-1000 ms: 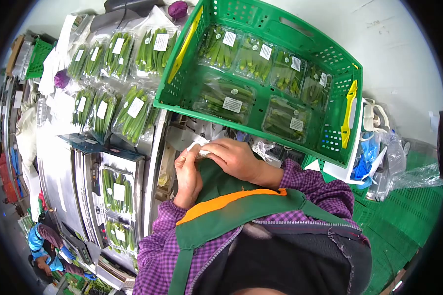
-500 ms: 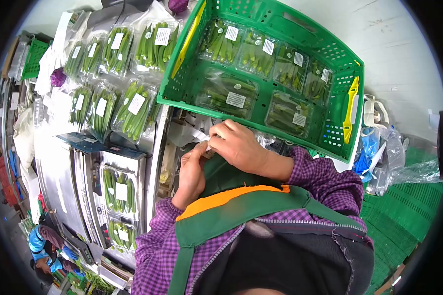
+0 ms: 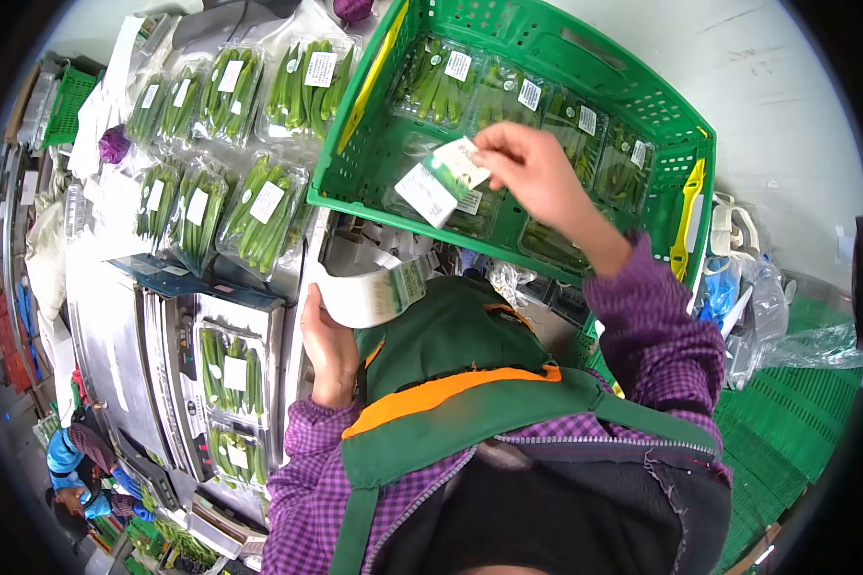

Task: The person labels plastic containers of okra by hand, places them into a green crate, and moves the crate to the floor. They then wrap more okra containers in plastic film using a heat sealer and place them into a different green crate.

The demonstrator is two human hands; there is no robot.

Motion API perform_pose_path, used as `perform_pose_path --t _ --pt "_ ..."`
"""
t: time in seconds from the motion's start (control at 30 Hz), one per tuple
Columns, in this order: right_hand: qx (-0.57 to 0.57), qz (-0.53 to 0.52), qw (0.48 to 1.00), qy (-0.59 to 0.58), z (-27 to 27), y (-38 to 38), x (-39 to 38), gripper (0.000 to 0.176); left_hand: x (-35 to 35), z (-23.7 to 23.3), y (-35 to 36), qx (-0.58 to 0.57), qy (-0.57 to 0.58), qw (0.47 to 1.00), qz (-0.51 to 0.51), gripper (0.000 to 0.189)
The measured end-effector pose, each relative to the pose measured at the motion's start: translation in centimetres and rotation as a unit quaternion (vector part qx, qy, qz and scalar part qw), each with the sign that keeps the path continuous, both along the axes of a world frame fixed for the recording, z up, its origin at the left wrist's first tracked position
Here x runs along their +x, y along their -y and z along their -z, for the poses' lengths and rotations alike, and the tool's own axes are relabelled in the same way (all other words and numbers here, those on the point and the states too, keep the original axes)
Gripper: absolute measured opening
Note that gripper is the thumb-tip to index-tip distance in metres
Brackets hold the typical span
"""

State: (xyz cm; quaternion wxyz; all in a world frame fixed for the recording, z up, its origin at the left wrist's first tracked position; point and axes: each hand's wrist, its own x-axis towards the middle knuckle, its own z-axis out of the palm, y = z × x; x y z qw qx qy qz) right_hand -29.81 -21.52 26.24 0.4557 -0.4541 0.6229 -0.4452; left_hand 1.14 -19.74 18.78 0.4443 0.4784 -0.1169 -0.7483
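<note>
My right hand (image 3: 542, 182) pinches the corner of a white and green label (image 3: 430, 195), held over the green crate (image 3: 393, 209). Beneath the label is a clear pack of green vegetables (image 3: 470, 222), partly hidden by it. My left hand (image 3: 328, 347) is low in front of me, its fingers round the left side of a curled strip of labels (image 3: 364, 295). More packs with white labels lie in the crate, among them one at its upper left (image 3: 435, 81).
Left of the crate, labelled packs (image 3: 261, 213) lie in rows on a pale surface. Below them, two packs (image 3: 232, 372) rest in a metal machine (image 3: 280, 383). A co-worker (image 3: 91, 470) is at the lower left. Plastic bags (image 3: 767, 297) hang at the right.
My right hand has moved up and right, over the crate, with a label in it. My hands have come apart, and the curled label strip now shows by my left hand.
</note>
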Motion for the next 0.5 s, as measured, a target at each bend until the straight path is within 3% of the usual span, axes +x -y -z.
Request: perform_pose_path --t 0.03,0.1,0.17,0.27,0.3,0.37,0.43,0.5 --pt "0.074 -0.009 0.997 0.001 1.8 1.3 -1.4 0.014 -0.2 -0.7 -0.5 0.001 -0.021 1.0 0.02 0.036" --pt "0.098 -0.019 0.995 0.03 6.4 2.8 -2.5 0.013 -0.6 -2.1 -1.8 -0.004 -0.041 0.993 0.113 0.044" --pt "0.155 -0.044 0.987 0.029 9.4 4.2 -2.4 0.013 -0.2 -2.3 -2.8 0.076 -0.127 0.968 0.202 0.052" --pt "0.149 -0.056 0.987 -0.027 12.5 5.3 -1.7 0.013 -0.5 -2.6 -3.4 0.097 -0.129 0.937 0.31 0.059" --pt "0.15 -0.057 0.987 -0.026 14.3 5.7 -1.8 0.013 -0.8 -3.9 -3.3 0.098 -0.128 0.938 0.308 0.059" --pt "0.091 -0.109 0.979 -0.144 16.3 6.6 -1.8 0.025 -0.9 -5.9 -3.4 0.103 -0.113 0.945 0.289 0.06" --pt "0.083 -0.123 0.969 -0.195 16.7 6.8 -1.7 0.029 0.4 -5.0 -3.5 0.05 -0.161 0.934 0.316 0.055" --pt "0.081 -0.11 0.952 -0.275 15.5 6.6 -1.1 0.033 0.5 -6.6 -2.5 -0.012 -0.055 0.861 0.505 0.051"
